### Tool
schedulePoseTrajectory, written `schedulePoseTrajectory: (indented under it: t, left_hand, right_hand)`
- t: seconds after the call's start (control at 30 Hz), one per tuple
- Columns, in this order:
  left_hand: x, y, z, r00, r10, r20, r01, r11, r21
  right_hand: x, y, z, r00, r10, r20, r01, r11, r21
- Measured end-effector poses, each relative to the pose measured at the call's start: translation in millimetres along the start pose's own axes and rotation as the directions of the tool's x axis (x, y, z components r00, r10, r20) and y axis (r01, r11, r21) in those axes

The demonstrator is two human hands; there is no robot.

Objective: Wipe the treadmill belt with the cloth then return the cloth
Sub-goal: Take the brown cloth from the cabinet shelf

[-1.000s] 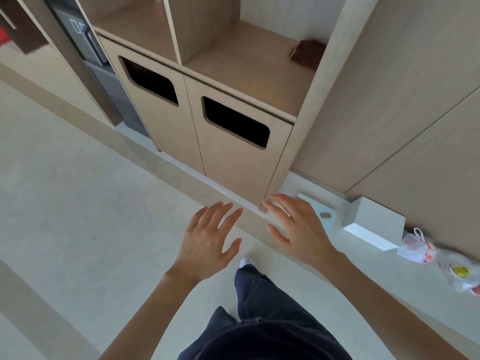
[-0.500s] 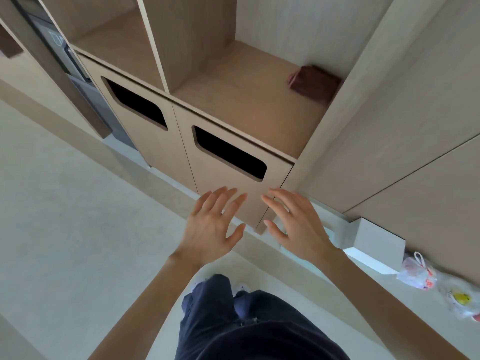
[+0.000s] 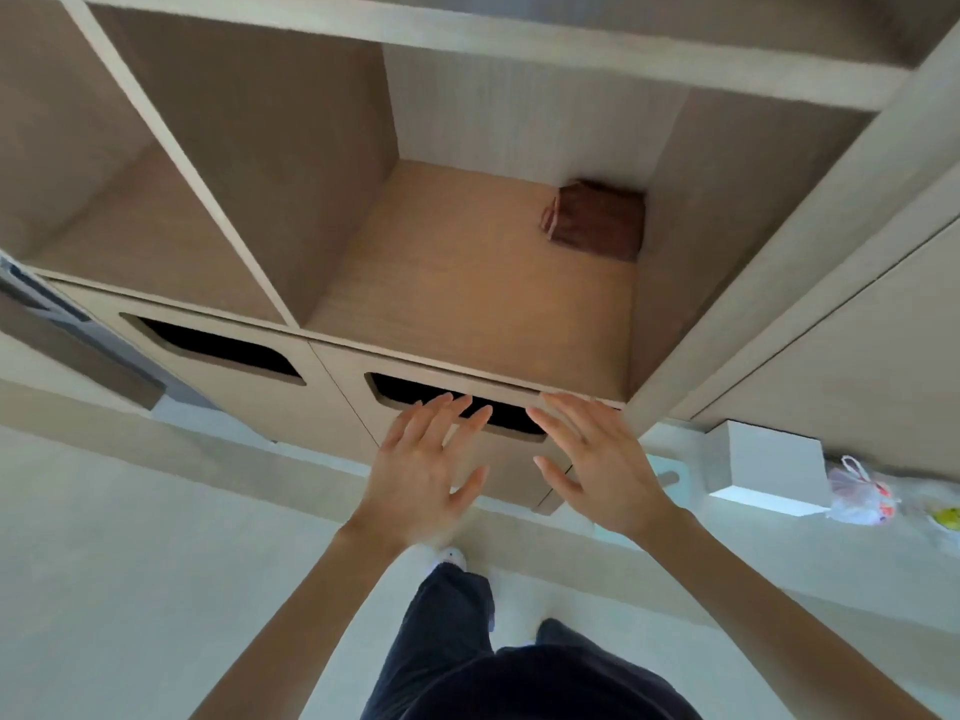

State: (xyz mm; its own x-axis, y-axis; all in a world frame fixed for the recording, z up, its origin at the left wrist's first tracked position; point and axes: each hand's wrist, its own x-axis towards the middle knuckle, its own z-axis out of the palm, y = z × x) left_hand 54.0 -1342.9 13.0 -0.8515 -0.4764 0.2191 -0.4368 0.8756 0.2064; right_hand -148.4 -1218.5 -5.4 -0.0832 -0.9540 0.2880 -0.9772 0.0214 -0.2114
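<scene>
Head view, fetch stage. Compared with a second ago I have closed on the shelf unit, and its open compartments now fill the frame. Left hand has risen from over the floor to the door cut-out below the shelf, fingers apart, nothing held. Right hand is likewise up at the shelf's front edge, fingers spread, nothing held. Cloth, dark brown and folded, lies in the back right corner of the right compartment, well beyond both hands. Treadmill not in view. Judgement: wiping not begun; next comes a deep right-hand reach into that corner.
</scene>
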Motion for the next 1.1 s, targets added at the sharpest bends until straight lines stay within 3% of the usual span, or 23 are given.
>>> schedulePoseTrajectory:
  t: [0.2,0.5,0.83,1.1]
  left_hand:
    - [45.6,-56.5,-11.5,0.985,0.170,0.027,-0.170,0.985,0.013]
    - [98.0,-79.2,16.9,0.960,0.268,0.076,-0.265,0.963,-0.050]
    - [138.9,-93.1,71.4,0.955,0.256,0.150,-0.260,0.966,0.008]
    - [185.3,-114.9,101.1,0.969,0.233,0.076,-0.234,0.972,0.000]
  right_hand:
    - [39.9,-12.1,9.2,0.987,0.108,-0.123,-0.111,0.994,-0.019]
    - [65.5,0.6,31.0,0.962,0.239,-0.133,-0.248,0.967,-0.056]
    - [103.6,56.5,66.9,0.924,0.368,-0.103,-0.378,0.920,-0.107]
    - [141.5,102.6,84.7,0.906,0.411,-0.102,-0.421,0.902,-0.101]
